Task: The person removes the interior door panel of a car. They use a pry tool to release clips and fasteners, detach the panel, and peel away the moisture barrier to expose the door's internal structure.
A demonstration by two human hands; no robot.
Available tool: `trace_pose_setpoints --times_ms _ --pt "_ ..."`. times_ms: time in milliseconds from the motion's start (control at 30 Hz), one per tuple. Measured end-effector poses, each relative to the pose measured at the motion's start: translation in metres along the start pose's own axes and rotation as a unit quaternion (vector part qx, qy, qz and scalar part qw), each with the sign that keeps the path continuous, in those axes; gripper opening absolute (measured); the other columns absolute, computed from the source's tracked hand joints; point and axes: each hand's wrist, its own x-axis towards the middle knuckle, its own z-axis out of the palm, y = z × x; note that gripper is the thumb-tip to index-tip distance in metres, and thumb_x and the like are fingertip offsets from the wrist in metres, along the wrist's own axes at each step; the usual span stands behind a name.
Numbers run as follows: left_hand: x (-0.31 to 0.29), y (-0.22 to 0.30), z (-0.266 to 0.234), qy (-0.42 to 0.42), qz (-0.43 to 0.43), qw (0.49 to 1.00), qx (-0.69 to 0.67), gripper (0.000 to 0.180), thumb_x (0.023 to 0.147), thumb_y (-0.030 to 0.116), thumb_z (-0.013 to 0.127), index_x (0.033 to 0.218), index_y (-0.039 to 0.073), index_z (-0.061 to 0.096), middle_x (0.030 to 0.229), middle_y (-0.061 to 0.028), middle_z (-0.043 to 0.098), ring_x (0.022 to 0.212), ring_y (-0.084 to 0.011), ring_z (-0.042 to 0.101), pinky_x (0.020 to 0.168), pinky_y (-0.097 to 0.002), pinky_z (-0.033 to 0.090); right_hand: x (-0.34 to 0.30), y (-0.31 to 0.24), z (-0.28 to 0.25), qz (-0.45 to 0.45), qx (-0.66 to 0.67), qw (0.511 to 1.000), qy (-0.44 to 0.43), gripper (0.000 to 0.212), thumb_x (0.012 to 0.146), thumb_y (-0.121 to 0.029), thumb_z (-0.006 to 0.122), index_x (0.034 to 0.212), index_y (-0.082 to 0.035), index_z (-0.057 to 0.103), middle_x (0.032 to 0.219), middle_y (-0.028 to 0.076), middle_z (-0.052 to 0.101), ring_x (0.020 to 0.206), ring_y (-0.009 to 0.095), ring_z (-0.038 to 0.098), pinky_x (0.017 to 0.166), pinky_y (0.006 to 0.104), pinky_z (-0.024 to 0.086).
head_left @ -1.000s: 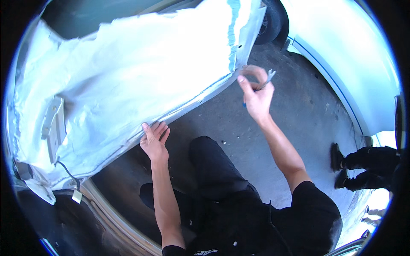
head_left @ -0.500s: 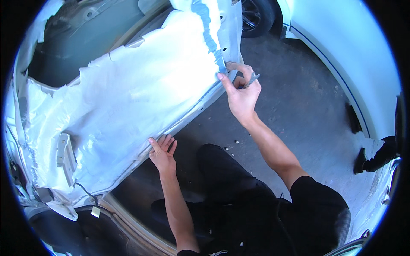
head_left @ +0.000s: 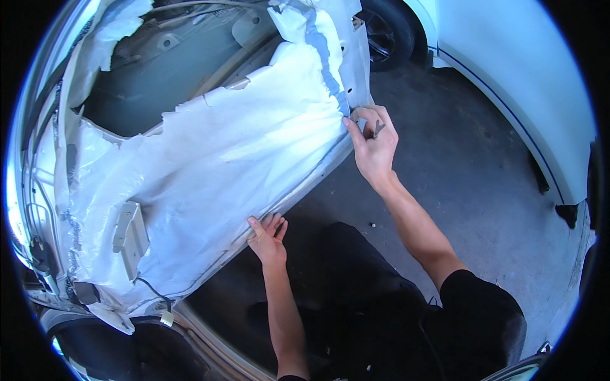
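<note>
At the right corner of a bare car door [head_left: 359, 70], the thumb and forefinger of my right hand [head_left: 376, 149] are pinched together, seemingly on the edge of a white sheet [head_left: 216, 152] lining the door; creases spread through it from that spot, though how firmly it is gripped I cannot tell. A small grey forked tool [head_left: 379, 129] is tucked into the same hand. The sheet lies to the left of these fingertips, its long lower edge slanting down and leftward away from them, while a grey-blue strip [head_left: 325, 63] runs upward from my thumb; the right hand is much the nearer to that strip. Farther down the slanting edge, my left hand [head_left: 268, 241] rests its thumb on the sheet's border, the other fingers fanned apart beyond it. Outward to the left are a pale metal bracket [head_left: 131, 235] and a dangling white connector [head_left: 167, 318]; above, the sheet's ragged top borders a dark opening [head_left: 146, 105]. Off to the right, past grey floor [head_left: 470, 171], stand a wheel [head_left: 382, 35] and a pale car body [head_left: 508, 82]
</note>
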Motion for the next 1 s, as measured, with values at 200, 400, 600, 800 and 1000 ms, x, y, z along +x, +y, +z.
trace_pose_setpoints --times_ms 200,400,600,800,1000 --pt "-0.004 0.001 0.004 -0.001 0.013 1.000 -0.002 0.059 0.108 0.053 0.067 0.128 -0.002 0.060 0.111 -0.0215 0.076 0.097 -0.0328 0.078 0.084 -0.0500 0.069 -0.010 -0.005 0.005 0.097 0.003 0.994 0.047 0.018 0.088 -0.007 0.091 0.100 -0.004 0.078 0.091 0.004 0.074 0.057 0.009 0.047 0.054 0.0289 0.040" --pt "-0.002 0.002 0.002 -0.003 -0.001 1.000 -0.005 0.060 0.108 0.052 0.068 0.130 -0.003 0.060 0.115 -0.0232 0.075 0.098 -0.0347 0.078 0.085 -0.0506 0.069 -0.009 0.001 0.011 0.060 0.023 0.996 0.070 0.015 0.089 -0.007 0.089 0.101 -0.003 0.082 0.093 0.005 0.077 0.057 0.009 0.048 0.055 0.0284 0.040" --pt "-0.003 0.002 0.002 -0.012 0.007 1.000 0.003 0.066 0.106 0.056 0.068 0.129 -0.005 0.062 0.116 -0.0228 0.075 0.100 -0.0334 0.077 0.089 -0.0490 0.067 0.003 -0.013 -0.019 0.118 0.107 0.986 0.040 0.010 0.095 -0.009 0.084 0.101 -0.001 0.082 0.092 0.003 0.077 0.058 0.006 0.049 0.052 0.0267 0.038" --pt "-0.003 0.002 0.002 -0.027 0.015 0.999 0.023 0.079 0.104 0.066 0.066 0.121 -0.012 0.067 0.115 -0.0237 0.075 0.102 -0.0307 0.073 0.095 -0.0443 0.063 0.003 -0.031 -0.079 0.350 0.423 0.825 -0.129 0.042 0.116 -0.025 0.056 0.132 0.011 0.069 0.127 0.022 0.076 0.049 0.003 0.034 0.045 0.0194 0.035" --pt "-0.005 0.004 0.005 -0.018 0.006 1.000 0.020 0.072 0.104 0.062 0.067 0.120 -0.008 0.068 0.110 -0.0200 0.078 0.094 -0.0282 0.076 0.089 -0.0431 0.065 -0.011 -0.014 -0.080 0.338 0.407 0.838 -0.133 0.037 0.116 -0.027 0.059 0.124 0.007 0.071 0.109 0.016 0.079 0.047 0.003 0.037 0.043 0.0184 0.033"
